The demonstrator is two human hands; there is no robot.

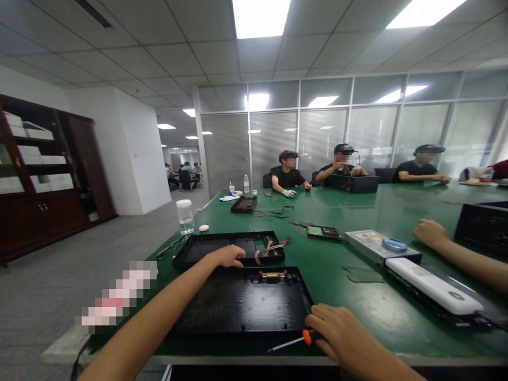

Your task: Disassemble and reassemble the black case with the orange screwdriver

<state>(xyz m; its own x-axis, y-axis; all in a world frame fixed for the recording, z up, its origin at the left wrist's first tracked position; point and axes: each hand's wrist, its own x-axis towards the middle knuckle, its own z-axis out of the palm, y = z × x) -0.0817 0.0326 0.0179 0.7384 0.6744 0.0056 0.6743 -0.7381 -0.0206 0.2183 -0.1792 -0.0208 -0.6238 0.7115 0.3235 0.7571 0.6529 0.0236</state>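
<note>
My left hand (227,256) rests with curled fingers on the far rim of a flat black case panel (242,301) lying in front of me on the green table (349,211). My right hand (341,330) is closed round an orange-handled screwdriver (291,343) at the panel's near right corner, its thin shaft pointing left along the table edge. Just behind the panel sits an open black chassis (222,248) with a bundle of coloured wires (270,247).
Another person's hand (431,232) lies at the right beside a silver drive unit (377,244) and a white bar (434,286). A circuit board (322,232), a clear jar (184,216) and more black cases are farther back. Three people sit at the far end.
</note>
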